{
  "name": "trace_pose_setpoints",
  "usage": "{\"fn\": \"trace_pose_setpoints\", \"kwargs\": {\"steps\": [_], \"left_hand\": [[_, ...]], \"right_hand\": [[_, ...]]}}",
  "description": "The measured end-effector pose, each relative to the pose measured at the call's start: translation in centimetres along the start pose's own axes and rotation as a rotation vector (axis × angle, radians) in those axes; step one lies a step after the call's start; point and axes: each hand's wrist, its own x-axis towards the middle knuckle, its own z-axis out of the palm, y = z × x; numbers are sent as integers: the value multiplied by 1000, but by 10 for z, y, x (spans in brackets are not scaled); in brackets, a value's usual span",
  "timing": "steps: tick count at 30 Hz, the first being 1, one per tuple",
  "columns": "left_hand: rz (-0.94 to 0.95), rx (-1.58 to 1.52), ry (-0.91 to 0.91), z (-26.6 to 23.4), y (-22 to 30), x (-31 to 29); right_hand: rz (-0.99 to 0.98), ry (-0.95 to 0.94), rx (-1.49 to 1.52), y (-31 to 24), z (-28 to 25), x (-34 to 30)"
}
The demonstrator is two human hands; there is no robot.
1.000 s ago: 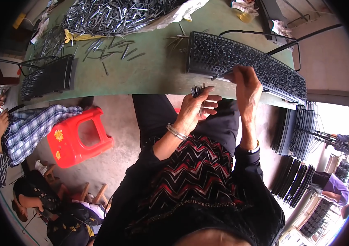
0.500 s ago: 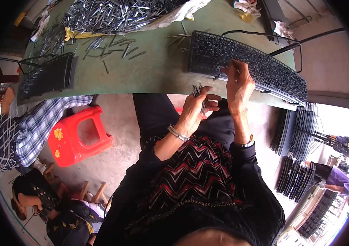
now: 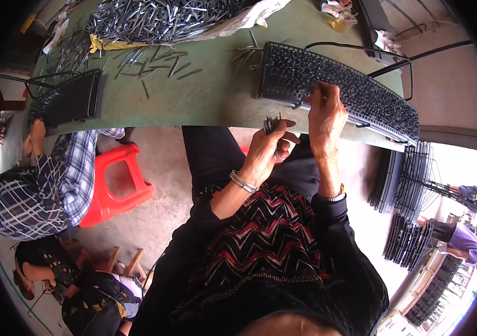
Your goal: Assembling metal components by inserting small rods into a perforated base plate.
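Note:
My left hand (image 3: 261,150) is closed around a small bundle of thin dark metal strips (image 3: 272,121), their ends sticking up past the thumb. It is held just off the table's front edge. To its right, my right hand (image 3: 328,120) is pinched at the front of a long black perforated rack (image 3: 283,73). Whatever sits between those fingertips is hidden or too small to name. Many small dark pieces stand packed in the rack's holes, most densely toward its right; at the left end bare holes show.
A large heap of metal strips (image 3: 165,22) lies on a sheet at the back of the green table (image 3: 188,103), with loose strips scattered before it. Left are another rack (image 3: 76,103), a co-worker in a checked shirt (image 3: 31,196) and a red stool (image 3: 101,204). Black racks (image 3: 409,185) stand right.
The co-worker at left has leaned in and brought a hand to the left rack, covering part of the stool. My hands have barely moved; the left fingers have shifted slightly around the strips.

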Motion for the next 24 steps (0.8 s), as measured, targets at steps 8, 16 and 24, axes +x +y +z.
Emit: {"fn": "trace_pose_setpoints", "kwargs": {"steps": [8, 16, 24], "left_hand": [[-4, -54, -30, -3, 3, -1], [14, -51, -9, -1, -2, 2], [25, 59, -55, 4, -4, -2]], "right_hand": [[-39, 20, 56, 0, 2, 5], [-56, 13, 31, 11, 8, 2], [-156, 91, -24, 12, 12, 3]]}}
